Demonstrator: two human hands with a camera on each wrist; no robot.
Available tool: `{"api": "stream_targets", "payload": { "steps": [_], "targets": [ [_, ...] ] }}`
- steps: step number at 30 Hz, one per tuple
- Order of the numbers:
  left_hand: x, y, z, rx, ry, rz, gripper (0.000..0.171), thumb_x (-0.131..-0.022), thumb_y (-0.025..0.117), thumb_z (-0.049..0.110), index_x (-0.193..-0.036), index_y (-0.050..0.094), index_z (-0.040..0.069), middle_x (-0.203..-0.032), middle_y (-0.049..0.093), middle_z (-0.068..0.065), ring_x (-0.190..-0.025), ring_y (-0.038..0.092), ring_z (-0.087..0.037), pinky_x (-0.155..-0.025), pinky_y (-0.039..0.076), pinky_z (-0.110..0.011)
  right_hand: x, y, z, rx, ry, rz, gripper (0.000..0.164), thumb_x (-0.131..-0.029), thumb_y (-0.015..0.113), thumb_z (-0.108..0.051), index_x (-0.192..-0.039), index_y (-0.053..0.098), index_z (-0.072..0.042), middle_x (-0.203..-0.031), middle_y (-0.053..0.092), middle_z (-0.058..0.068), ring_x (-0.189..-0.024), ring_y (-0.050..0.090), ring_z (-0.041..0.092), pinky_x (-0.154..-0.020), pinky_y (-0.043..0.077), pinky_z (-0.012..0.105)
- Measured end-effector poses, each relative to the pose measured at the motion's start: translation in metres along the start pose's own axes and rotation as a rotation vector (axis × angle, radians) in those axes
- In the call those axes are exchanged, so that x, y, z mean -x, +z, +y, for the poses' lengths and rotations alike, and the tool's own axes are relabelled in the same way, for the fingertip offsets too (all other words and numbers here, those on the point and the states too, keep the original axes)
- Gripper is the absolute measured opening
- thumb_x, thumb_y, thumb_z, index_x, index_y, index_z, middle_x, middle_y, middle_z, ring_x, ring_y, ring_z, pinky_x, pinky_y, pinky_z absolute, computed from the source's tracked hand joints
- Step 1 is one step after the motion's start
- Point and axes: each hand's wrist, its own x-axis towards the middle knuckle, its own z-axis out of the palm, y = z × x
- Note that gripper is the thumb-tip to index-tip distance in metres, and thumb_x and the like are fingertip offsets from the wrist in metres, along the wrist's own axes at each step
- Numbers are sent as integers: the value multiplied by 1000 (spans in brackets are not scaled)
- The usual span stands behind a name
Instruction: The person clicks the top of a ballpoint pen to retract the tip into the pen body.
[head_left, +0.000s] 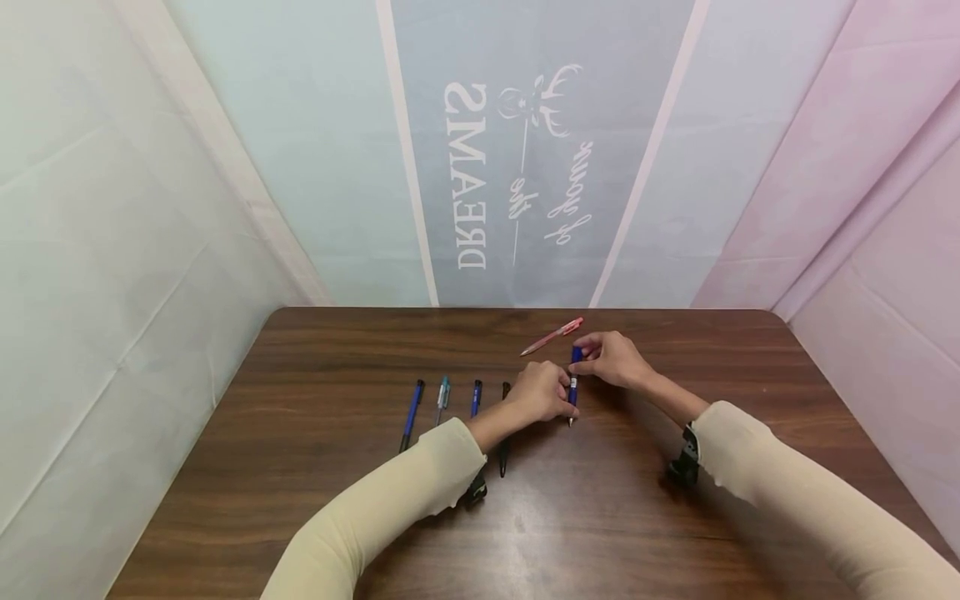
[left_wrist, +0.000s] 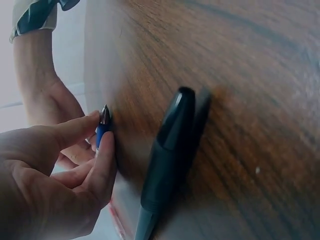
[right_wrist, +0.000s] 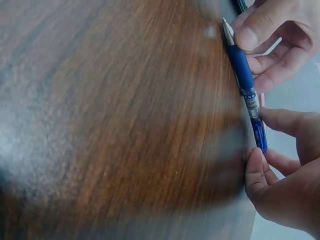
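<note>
A blue pen with a silver tip lies nearly straight up and down at the right of the row, its tip towards the near side. My left hand pinches it near the tip, thumb and finger on either side in the left wrist view. At the far end, my right hand holds the pen between thumb and fingertips. Under the left wrist lies a black pen, partly hidden in the head view. Just beyond the hands, a red pen lies slanted.
Left of the black pen are another blue pen, partly covered by the left arm, a clear pen with a teal top and a blue pen with a black grip. The brown wooden table ends at a hanging printed cloth.
</note>
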Motion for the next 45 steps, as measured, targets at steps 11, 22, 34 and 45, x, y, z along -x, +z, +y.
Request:
{"api": "stream_targets", "payload": {
  "steps": [11,22,34,45],
  "targets": [
    [2,0,0,45,-8,3,43,-78,98,23,-112,78,4,-85,77,5,-76,69,-4,-71,55,-18,1,5,-4,-258,107,-4,49,-93,81,-9,-135,62,8,-106,69,17,-88,67,18,-75,58,25],
    [2,3,-5,74,-5,21,45,-77,98,22,-113,78,5,-83,78,6,-74,69,-2,-69,55,-17,5,7,-11,-633,173,-42,52,-98,68,9,-145,47,15,-100,62,15,-85,73,16,-86,64,38],
    [8,3,-7,259,-22,27,43,-78,96,15,-114,77,2,-82,79,2,-72,70,-3,-69,56,-18,8,5,-17,-653,186,-19,53,-97,68,11,-147,48,14,-103,63,16,-85,74,14,-85,64,37],
    [13,0,-5,498,-64,33,37,-80,94,7,-111,76,-1,-83,78,-1,-74,71,-7,-66,58,-20,7,0,-21,-666,173,-25,52,-99,67,10,-148,49,13,-101,67,16,-88,75,16,-87,64,38]
  ]
}}
